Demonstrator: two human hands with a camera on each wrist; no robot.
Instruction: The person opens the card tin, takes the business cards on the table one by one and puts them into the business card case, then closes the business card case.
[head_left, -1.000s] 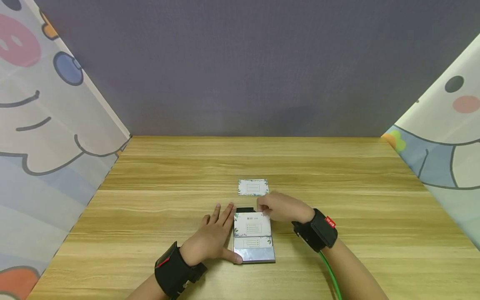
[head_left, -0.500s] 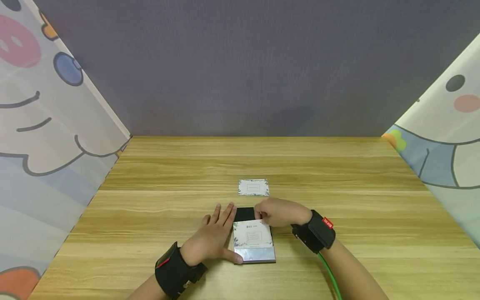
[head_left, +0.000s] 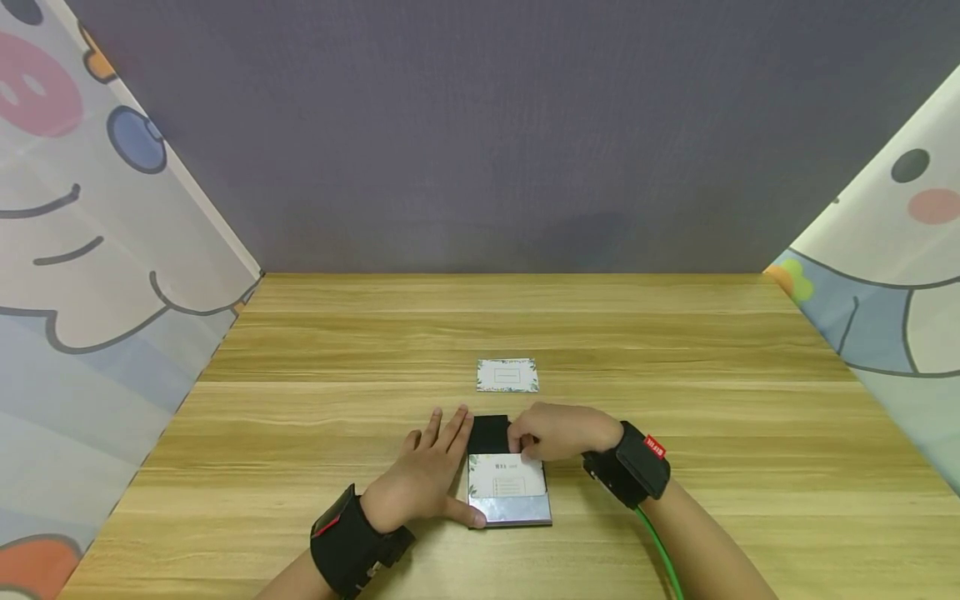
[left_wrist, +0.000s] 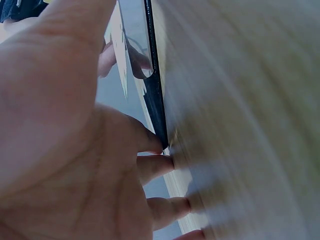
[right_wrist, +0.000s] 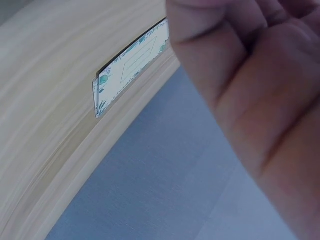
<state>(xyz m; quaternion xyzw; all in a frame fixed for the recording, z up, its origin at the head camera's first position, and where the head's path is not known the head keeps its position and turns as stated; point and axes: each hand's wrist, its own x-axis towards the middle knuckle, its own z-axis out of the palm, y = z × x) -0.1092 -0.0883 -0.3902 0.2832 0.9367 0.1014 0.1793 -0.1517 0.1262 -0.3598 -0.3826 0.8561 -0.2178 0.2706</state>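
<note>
A card case point(head_left: 508, 510) with a silvery front panel and black inside point(head_left: 489, 433) lies on the table, its near end toward me. My left hand point(head_left: 426, 475) rests along the case's left side, fingers spread and thumb on the near left corner. With curled fingers, my right hand point(head_left: 551, 431) pinches a white business card point(head_left: 504, 477) with leaf print at its far right corner. The card's near edge meets the silvery panel. In the left wrist view the card point(left_wrist: 120, 47) stands tilted above the case's dark edge point(left_wrist: 159, 107). The right wrist view shows the hand point(right_wrist: 265, 85) but not its held card.
Beyond the case, a pile of similar leaf-bordered cards point(head_left: 507, 375) lies on the wooden table point(head_left: 360, 333). A grey panel point(head_left: 480, 142) rises at the back, with cartoon-printed sheets point(head_left: 97, 217) at both sides. A green cable point(head_left: 660, 550) runs along my right forearm.
My right hand has drawn the business card nearer to me, down to the silvery panel. More of the case's black inside shows behind it. The left hand has stayed in place.
</note>
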